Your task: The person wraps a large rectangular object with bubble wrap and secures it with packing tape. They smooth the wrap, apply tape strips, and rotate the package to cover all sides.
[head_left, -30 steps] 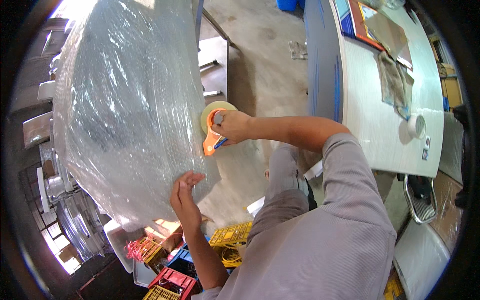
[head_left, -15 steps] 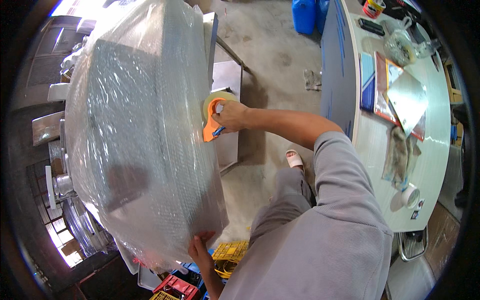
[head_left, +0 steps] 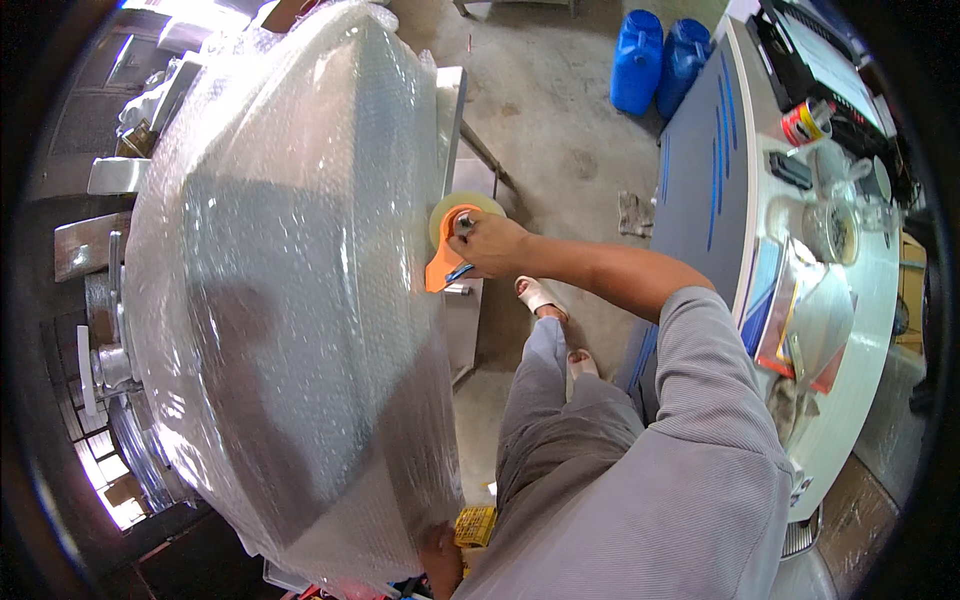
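Observation:
A large box-shaped bundle in clear bubble wrap (head_left: 290,300) fills the left and middle of the view. My right hand (head_left: 492,247) is closed around an orange tape dispenser (head_left: 440,272), whose roll of clear tape (head_left: 440,217) faces the bundle. The dispenser sits against the right edge of the wrap. Low in the picture, my left hand (head_left: 440,550) is by the near right corner of the bundle, touching or close to the wrap. Its fingers are dark and partly hidden, so their grip does not show.
A metal-topped stand (head_left: 462,320) shows beneath the bundle. On the right, a pale desk (head_left: 860,400) holds folders, jars and a black stapler-like object (head_left: 790,170). Blue drums (head_left: 637,65) stand on the floor beyond. A yellow crate (head_left: 475,525) is near my left hand.
The view has shifted; both my feet and more of the blue drums now show. My right hand still holds the dispenser at the wrap's edge. My left hand is lower, its fingers less visible.

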A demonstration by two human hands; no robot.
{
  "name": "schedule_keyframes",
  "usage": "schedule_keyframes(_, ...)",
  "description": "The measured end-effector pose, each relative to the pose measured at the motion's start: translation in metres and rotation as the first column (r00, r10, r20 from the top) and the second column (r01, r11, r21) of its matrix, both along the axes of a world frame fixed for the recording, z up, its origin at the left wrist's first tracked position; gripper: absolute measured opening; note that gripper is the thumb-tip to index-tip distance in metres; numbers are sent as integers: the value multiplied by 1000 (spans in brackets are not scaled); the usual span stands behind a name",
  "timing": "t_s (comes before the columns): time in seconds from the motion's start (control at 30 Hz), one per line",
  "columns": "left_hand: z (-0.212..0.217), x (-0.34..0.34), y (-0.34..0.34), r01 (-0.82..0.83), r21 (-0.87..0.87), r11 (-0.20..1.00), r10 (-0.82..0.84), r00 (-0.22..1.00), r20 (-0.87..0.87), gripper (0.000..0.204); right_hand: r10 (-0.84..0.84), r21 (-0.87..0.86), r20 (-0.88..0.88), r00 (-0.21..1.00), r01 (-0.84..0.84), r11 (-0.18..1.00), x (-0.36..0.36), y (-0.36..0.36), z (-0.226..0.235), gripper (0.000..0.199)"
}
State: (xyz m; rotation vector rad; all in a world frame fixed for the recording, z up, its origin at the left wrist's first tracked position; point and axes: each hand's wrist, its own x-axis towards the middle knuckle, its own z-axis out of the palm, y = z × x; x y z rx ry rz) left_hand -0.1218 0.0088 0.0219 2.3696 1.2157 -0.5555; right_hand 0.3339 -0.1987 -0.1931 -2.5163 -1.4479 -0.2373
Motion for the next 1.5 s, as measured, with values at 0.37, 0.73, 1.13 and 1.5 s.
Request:
schedule_keyframes(0.37,-63,206,-7,543,-434,719,-542,829,139,58,-83,-25,139,987,87,996,156,-51,15,50)
schedule_keyframes(0.73,-82,414,-47,326,-608,724,-249,945,210,68,-189,-40,-38,981,187,981,352,-114,61,53)
schedule_keyframes(1.13,-26,699,-219,313,-563,765,-142,935,326,58,633,-88,-201,747,-658,748,548,-36,74,52)
schedule_keyframes(1.5,-159,862,-207,-410,-496,765,643,531,552,73,799,38,-261,542,-822,569,648,94,70,59)
